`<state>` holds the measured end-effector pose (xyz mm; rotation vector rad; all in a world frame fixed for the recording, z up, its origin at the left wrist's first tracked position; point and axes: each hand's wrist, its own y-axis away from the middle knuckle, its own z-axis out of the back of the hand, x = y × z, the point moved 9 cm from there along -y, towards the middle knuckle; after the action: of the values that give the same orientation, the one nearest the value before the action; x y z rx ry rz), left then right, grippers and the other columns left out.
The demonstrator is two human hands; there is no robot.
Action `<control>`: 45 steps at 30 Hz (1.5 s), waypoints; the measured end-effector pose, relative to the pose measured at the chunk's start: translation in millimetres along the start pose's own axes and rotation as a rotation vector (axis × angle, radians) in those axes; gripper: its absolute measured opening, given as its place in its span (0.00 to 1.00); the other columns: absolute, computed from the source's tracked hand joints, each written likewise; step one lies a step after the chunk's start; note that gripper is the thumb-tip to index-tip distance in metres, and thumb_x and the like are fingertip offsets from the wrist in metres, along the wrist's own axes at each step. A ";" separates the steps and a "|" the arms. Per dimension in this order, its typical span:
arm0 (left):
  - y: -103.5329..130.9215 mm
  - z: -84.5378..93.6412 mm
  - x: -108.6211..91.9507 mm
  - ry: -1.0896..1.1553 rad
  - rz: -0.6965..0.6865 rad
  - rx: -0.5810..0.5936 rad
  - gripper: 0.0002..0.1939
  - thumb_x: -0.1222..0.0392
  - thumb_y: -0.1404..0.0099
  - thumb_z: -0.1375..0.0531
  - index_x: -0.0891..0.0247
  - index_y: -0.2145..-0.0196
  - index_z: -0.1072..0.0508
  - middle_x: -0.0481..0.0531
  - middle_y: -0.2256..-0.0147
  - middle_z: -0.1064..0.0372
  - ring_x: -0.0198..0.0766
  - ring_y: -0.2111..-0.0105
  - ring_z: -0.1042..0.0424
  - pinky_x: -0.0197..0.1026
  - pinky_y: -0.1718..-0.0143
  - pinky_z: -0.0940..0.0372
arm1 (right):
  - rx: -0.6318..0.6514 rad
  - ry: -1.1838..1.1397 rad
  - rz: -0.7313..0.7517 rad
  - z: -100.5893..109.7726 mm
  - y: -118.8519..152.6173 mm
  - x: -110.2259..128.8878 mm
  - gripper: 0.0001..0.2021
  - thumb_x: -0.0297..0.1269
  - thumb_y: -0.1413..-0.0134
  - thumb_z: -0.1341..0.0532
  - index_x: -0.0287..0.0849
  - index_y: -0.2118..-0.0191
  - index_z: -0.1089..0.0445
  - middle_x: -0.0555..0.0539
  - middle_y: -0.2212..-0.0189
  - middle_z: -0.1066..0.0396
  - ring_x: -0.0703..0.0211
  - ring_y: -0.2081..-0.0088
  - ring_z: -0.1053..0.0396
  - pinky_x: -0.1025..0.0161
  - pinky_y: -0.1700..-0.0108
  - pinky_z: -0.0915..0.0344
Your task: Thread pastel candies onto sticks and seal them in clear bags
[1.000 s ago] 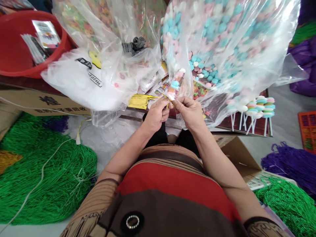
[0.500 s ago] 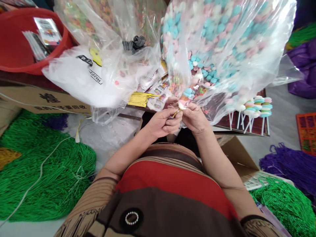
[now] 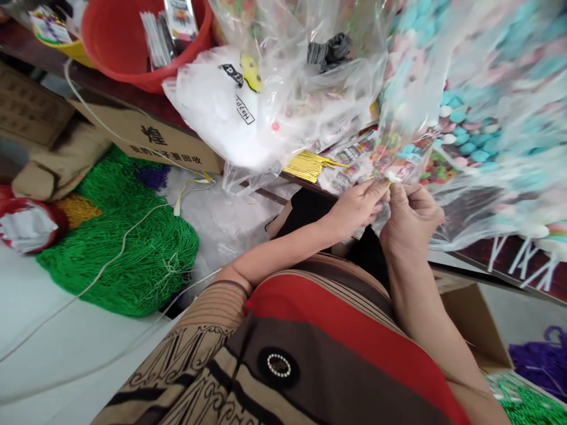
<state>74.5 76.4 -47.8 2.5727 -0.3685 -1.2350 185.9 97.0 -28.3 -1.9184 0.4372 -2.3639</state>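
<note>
My left hand (image 3: 361,203) and my right hand (image 3: 410,212) meet at the table's edge, fingers pinched together. Between them is the gathered neck of a small clear candy packet (image 3: 410,156), with blue, pink and white sweets showing inside. Both hands grip it at its near end; the fingertips cover the exact spot. Left of my left hand lies a bundle of yellow twist ties (image 3: 305,166). Printed clear wrappers (image 3: 354,154) are spread just beyond it. A large clear bag of blue, pink and white candies (image 3: 469,130) stands beyond my right hand.
A red basin (image 3: 119,65) with packets stands at the back left, beside a white plastic bag (image 3: 221,124). White sticks of candy pops (image 3: 522,257) are at the right edge. Green cords (image 3: 146,254) and a cardboard box (image 3: 478,324) lie below the table.
The view has swung left, so the scene appears further right. My fingers have closed on the packet's neck, and the yellow strip seen at my left fingers earlier is now mostly hidden.
</note>
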 end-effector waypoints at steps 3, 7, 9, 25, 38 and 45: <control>-7.6 21.4 -15.1 -0.224 -0.145 -0.128 0.19 0.57 0.29 0.38 0.62 0.76 0.37 0.42 0.79 0.46 0.26 0.80 0.48 0.32 0.80 0.52 | 0.019 0.261 0.254 -5.0 4.9 32.0 0.10 0.46 0.39 0.37 0.51 0.71 0.30 0.45 0.66 0.22 0.45 0.59 0.23 0.41 0.47 0.30; -10.6 31.9 -15.0 -0.206 -0.134 -0.134 0.18 0.56 0.29 0.38 0.62 0.75 0.36 0.42 0.78 0.45 0.26 0.80 0.47 0.31 0.80 0.52 | 0.068 0.408 0.351 -15.3 7.5 51.2 0.10 0.44 0.37 0.40 0.50 0.70 0.32 0.45 0.65 0.22 0.48 0.57 0.23 0.41 0.42 0.32; -8.2 28.2 -9.7 -0.056 -0.060 -0.081 0.17 0.53 0.28 0.40 0.62 0.73 0.36 0.40 0.79 0.49 0.24 0.83 0.54 0.31 0.83 0.58 | 0.045 0.280 0.233 -10.9 2.8 45.6 0.10 0.45 0.38 0.39 0.49 0.70 0.31 0.46 0.67 0.23 0.51 0.60 0.24 0.47 0.50 0.28; 7.4 -5.7 -12.1 -0.110 -0.094 0.104 0.20 0.45 0.34 0.34 0.62 0.70 0.36 0.38 0.79 0.53 0.22 0.84 0.52 0.28 0.83 0.57 | -0.031 0.218 0.246 16.3 5.4 56.9 0.07 0.36 0.40 0.37 0.45 0.71 0.28 0.51 0.72 0.25 0.61 0.68 0.28 0.60 0.60 0.31; 12.8 -5.7 -14.0 -0.020 -0.092 0.075 0.19 0.50 0.37 0.32 0.64 0.75 0.33 0.39 0.81 0.47 0.20 0.84 0.53 0.28 0.84 0.58 | 0.132 -0.212 -0.124 0.4 7.1 27.6 0.12 0.45 0.45 0.32 0.46 0.73 0.28 0.53 0.74 0.26 0.62 0.69 0.30 0.61 0.57 0.30; 11.1 -11.8 -17.6 0.015 -0.079 0.218 0.25 0.42 0.47 0.28 0.66 0.78 0.30 0.37 0.85 0.52 0.20 0.87 0.57 0.27 0.85 0.60 | 0.249 -0.513 -0.326 -13.5 10.1 25.4 0.18 0.48 0.54 0.25 0.45 0.77 0.31 0.54 0.76 0.32 0.64 0.69 0.33 0.61 0.55 0.31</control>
<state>72.0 73.5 -24.2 2.8034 -0.4237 -1.2642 165.9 84.0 -9.2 -2.4888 -0.2091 -1.8387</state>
